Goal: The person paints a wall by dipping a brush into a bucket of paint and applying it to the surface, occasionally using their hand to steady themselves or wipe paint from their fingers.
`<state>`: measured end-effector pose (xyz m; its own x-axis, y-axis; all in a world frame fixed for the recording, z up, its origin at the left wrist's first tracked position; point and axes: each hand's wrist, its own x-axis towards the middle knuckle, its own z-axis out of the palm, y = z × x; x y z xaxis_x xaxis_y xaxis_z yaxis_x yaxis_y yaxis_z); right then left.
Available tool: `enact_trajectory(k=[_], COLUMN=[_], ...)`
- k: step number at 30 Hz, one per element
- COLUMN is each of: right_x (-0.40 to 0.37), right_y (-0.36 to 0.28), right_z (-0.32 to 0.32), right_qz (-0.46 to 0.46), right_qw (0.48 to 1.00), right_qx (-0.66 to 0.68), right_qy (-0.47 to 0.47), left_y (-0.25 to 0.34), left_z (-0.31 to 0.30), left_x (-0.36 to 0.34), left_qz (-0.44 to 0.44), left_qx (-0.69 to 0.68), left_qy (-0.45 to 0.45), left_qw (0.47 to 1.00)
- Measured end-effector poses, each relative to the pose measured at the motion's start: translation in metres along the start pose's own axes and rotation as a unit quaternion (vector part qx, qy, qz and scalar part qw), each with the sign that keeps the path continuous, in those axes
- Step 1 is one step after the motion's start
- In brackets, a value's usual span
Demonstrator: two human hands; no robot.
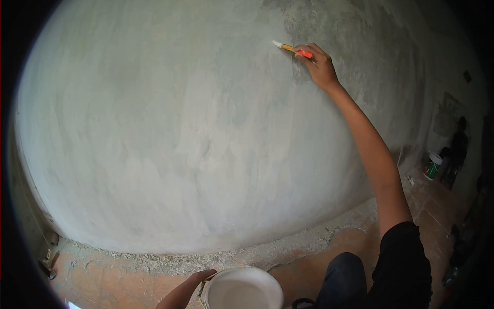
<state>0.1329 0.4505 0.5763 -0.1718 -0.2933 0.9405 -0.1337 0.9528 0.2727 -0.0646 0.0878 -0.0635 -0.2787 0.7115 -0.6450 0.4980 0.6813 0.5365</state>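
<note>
My right hand (320,66) is raised at the upper middle of the view, its fingers closed round the handle of a paintbrush (288,48). The brush has an orange-red handle end and white paint on its bristles, which are at the wall (206,129). Pale paint covers much of that wall in streaks; the part right of the brush is darker grey. Low in the view stands a white bucket (278,291) with pale paint inside. My left hand (207,274) is at the bucket's left rim, by its wire handle; its fingers are mostly hidden.
Scraped plaster debris (180,262) lies along the wall's foot on orange floor tiles (128,282). Farther right stands a green and white paint bucket (433,166), beside a dark figure-like shape (458,147). My bent knee (343,278) is right of the white bucket.
</note>
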Motion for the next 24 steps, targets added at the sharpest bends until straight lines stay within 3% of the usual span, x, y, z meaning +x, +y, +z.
enact_trajectory(k=[3, 9, 20, 24], right_x=[-0.016, -0.053, -0.142, -0.158], right_y=[0.003, -0.001, -0.016, -0.025], right_z=[0.005, 0.004, 0.0, -0.009], right_qz=[-0.059, -0.081, -0.033, -0.055], right_qw=[0.996, 0.994, 0.984, 0.98], right_qx=[-0.046, -0.033, -0.008, 0.023], right_qy=[-0.043, -0.062, -0.176, -0.188], left_y=[-0.001, -0.003, -0.001, -0.002], left_z=[-0.002, -0.003, 0.001, 0.003], left_x=[0.0, -0.002, 0.0, -0.002], left_qz=[0.001, -0.002, -0.005, -0.006], left_qx=[0.004, 0.007, -0.001, -0.004], left_qy=[-0.005, -0.009, -0.012, -0.011], left_qw=[1.0, 1.0, 1.0, 1.0])
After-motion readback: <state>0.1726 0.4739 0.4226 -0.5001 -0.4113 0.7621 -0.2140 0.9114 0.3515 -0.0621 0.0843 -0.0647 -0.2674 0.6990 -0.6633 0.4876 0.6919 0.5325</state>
